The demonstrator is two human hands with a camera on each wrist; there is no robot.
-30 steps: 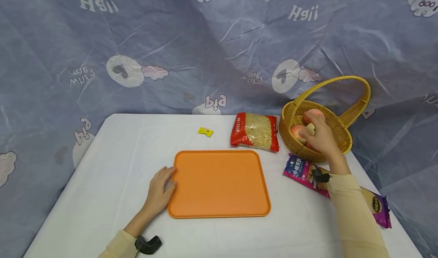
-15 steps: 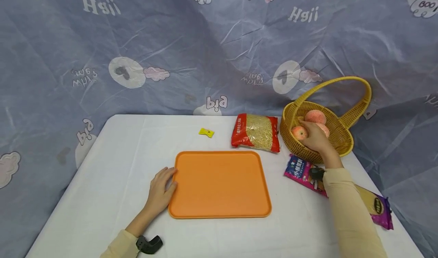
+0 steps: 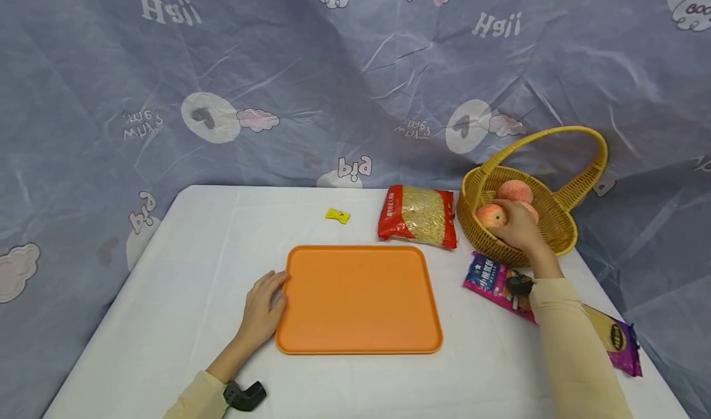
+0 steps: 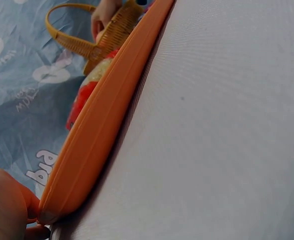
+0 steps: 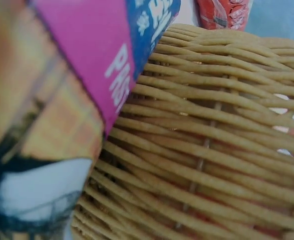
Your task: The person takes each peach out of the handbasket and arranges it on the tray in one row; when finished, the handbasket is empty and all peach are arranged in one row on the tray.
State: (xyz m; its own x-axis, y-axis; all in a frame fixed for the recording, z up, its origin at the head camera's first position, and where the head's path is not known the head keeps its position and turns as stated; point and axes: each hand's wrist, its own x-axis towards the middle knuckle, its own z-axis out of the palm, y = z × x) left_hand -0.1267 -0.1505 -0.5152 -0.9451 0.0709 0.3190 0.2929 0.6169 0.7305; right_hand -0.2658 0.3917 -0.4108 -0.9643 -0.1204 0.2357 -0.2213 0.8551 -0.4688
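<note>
Pink, the leftmost peach (image 3: 490,216) is sitting in the basket (image 3: 484,241), probably light and firm, your right hand (image 3: 521,226) pinching its sides, likely the best hold, your relaxed left hand (image 3: 262,308) touching the tray (image 3: 361,302).

Printed curtain (image 3: 311,55) behind a white table (image 3: 144,320)

On my head feed I see a yellow candy (image 3: 337,216) near the table's far edge, a red bag (image 3: 423,215) to its right, and a purple packet (image 3: 491,280) slanting along the right side.
</note>
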